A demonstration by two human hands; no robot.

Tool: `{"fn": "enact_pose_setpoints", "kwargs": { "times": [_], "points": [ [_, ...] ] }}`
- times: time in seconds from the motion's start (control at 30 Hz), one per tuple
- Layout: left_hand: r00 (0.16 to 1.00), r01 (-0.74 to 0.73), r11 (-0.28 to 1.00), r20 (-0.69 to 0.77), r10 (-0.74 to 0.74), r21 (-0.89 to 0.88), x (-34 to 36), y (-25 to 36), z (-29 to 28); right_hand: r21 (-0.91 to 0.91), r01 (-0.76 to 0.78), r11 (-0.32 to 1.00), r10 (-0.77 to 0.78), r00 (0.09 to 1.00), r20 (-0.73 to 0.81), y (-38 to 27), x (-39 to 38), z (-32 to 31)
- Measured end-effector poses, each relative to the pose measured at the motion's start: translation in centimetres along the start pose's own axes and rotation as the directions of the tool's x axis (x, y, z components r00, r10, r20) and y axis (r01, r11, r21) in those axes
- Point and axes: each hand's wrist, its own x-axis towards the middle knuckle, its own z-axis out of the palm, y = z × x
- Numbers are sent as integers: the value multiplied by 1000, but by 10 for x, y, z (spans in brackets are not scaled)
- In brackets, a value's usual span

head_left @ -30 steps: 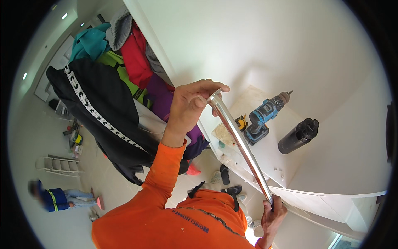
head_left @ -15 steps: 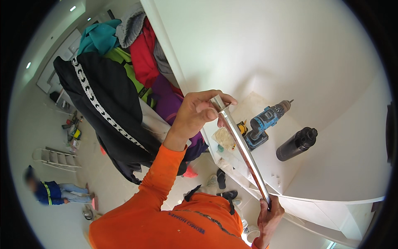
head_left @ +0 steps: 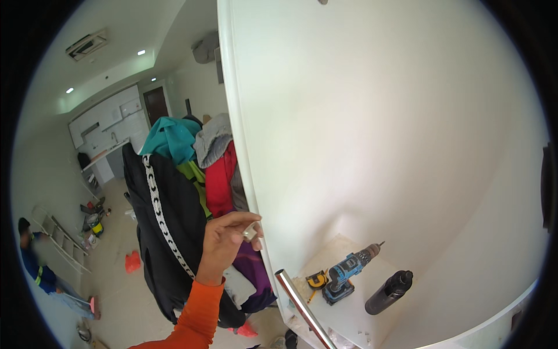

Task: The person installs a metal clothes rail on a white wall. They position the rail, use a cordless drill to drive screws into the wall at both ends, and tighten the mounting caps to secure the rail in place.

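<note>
One metal tube (head_left: 304,308) slants at six o'clock, its upper end now bare: one small fitting (head_left: 249,233), at the tube's eleven o'clock, has come off, leaving two separate pieces. The left hand (head_left: 222,237) pinches it between its fingers; the right is out of view, its grip untellable. From the tube: one tape measure (head_left: 317,280) at one, one drill (head_left: 347,269) at two, one bottle (head_left: 388,292) at three.

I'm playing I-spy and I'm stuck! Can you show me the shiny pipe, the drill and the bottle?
Pipe (head_left: 305,310): head view, on the middle of its visible length.
Drill (head_left: 346,268): head view, on its blue body.
Bottle (head_left: 385,295): head view, on its dark side.
</note>
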Motion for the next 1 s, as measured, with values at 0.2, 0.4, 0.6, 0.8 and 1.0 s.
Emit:
{"fn": "enact_pose_setpoints", "kwargs": {
  "times": [0.2, 0.4, 0.6, 0.8, 1.0],
  "points": [
    [960, -221, 974, -187, 209, -46, -10, 22, -4, 633, 93, 768, -204, 973, 105, -38, 39, 4],
    [983, -73, 997, -167, 72, 1, -44, 10, 24, 852, 264, 452, -589, 806, 62, -118, 96, 6],
    [936, -43, 999, -352, 33, -23, -89, 12, 13, 777, 401, 485, -659, 752, 23, -205, 155, -25],
    [898, 159, 985, -404, -172, -66, -153, -8, -1, 593, 712, 375, -754, 607, -252, -304, 207, -57],
    [884, 266, 962, -381, -270, -65, -186, -13, 8, 406, 903, 139, -841, 324, -433, -403, 270, -74]
  ]
}}
